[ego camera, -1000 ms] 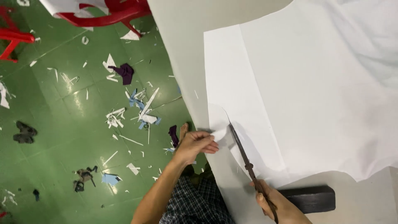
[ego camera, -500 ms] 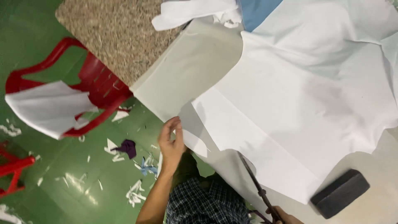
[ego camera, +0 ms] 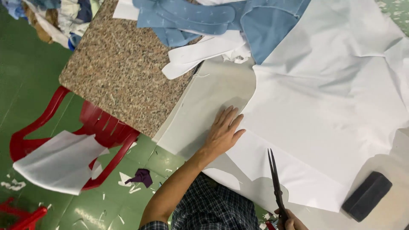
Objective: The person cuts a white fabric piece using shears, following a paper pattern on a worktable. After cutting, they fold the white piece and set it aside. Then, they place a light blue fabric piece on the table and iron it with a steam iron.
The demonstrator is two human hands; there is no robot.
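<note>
Green tiled floor (ego camera: 34, 85) littered with white and purple offcuts; cutting work happens on a counter whose speckled granite-look corner (ego camera: 119, 81) shows at top left.

Left to right:
- Red plastic chair (ego camera: 98, 127) on the floor with a loose white fabric piece (ego camera: 59, 162) draped over its seat.
- Purple fabric scrap (ego camera: 142, 176) on the floor near the counter edge.
- Grey-white paper pattern sheet (ego camera: 204, 106) overhangs the counter edge; the large white cloth panel (ego camera: 332, 115) lies on top of it.
- Left hand (ego camera: 223, 132): flat, fingers spread, palm pressing down where pattern and white cloth meet. Holding nothing, just pinning.
- Blue fabric pieces (ego camera: 204, 19) and white strips (ego camera: 200, 53) stacked at the top.
- Black long-bladed scissors (ego camera: 275, 183): blades nearly shut, tips pointing up over the lower edge of the white cloth.
- Right hand (ego camera: 289, 221): grip closed round the scissor handles, mostly out of frame.
- Black rectangular block (ego camera: 366, 196) sits at the cloth's lower right corner, likely a weight.

Judgement: mid-cut along the cloth's lower edge. Next move calls for opening the blades and keeping the left hand flat so layers don't slip.

No packages, labels or signs visible.
</note>
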